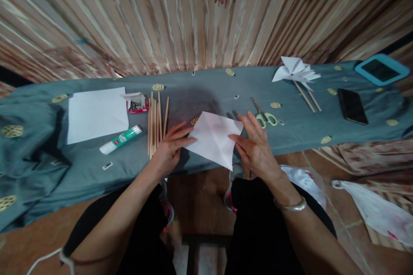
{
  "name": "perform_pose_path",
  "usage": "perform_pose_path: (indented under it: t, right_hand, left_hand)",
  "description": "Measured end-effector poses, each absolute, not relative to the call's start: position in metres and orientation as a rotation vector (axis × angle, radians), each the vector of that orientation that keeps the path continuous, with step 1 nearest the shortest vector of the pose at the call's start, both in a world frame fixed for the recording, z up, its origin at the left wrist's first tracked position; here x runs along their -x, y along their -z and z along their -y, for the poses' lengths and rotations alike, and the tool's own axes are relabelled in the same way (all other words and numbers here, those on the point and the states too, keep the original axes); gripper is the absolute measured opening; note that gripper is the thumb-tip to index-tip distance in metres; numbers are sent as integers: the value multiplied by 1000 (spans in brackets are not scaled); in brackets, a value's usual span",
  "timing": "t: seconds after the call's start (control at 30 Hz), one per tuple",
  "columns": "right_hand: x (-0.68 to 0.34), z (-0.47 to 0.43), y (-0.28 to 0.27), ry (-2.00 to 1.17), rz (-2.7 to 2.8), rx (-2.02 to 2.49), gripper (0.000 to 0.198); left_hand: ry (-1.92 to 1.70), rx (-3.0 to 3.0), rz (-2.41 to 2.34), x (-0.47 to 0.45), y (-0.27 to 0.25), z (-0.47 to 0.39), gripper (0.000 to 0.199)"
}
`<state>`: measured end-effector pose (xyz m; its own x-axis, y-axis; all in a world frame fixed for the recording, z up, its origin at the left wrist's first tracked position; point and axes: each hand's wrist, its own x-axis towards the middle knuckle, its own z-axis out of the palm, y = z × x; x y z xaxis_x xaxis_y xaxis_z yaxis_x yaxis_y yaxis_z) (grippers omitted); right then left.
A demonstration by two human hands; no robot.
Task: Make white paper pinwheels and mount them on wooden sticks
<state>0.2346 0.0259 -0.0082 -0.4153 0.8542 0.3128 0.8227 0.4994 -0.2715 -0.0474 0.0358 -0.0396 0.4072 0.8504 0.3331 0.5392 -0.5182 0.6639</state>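
A square sheet of white paper [214,135] with a crease across it is held above the near edge of the cloth-covered table. My left hand [172,148] pinches its left corner between thumb and fingers. On the opposite side, my right hand [254,148] grips the right edge, thumb on top and fingers behind. Left of my left hand lies a row of thin wooden sticks [155,124]. Green-handled scissors [264,116] rest just beyond my right hand.
A stack of white paper [97,116], a small red box of metal pins [137,104] and a glue stick [121,139] lie at left. To the right are paper pinwheels [297,72] on sticks, a black phone [352,106] and a blue-framed tablet [382,70]. A curtain [193,17] hangs behind.
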Motion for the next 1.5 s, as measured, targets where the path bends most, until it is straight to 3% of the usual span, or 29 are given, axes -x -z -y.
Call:
perform_pose_path:
  t: [0.2,0.3,0.47,0.6,0.9,1.17,1.3,1.43,1.5]
  right_hand:
    - [-229,-16,15,-186,2356,1329,22]
    - [-228,-12,19,-327,2342,1277,21]
    - [-232,-15,19,-650,2145,1304,19]
    - [-231,-18,20,-787,1940,1393,20]
    - [-222,-21,20,-735,1781,1576,19]
    - [-216,-28,18,-582,1875,1645,24]
    - [-215,-29,18,-617,1819,1719,24]
    - [-213,-29,17,-679,1775,1761,27]
    - [-211,-29,17,-696,1767,1770,26]
  left_hand:
    - [-703,-2518,-1268,40,32,-12,42]
    - [-728,-2528,-1263,37,37,-13,26]
    - [-800,-2413,-1244,36,40,-20,18]
    - [-831,-2249,-1311,35,39,-22,25]
    - [-752,-2145,-1382,33,37,-32,35]
    - [-686,-2215,-1496,29,33,-38,34]
    - [-679,-2269,-1565,28,28,-40,24]
    - [-790,-2481,-1589,14,18,-35,42]
    - [-751,-2612,-1441,3,17,-27,41]
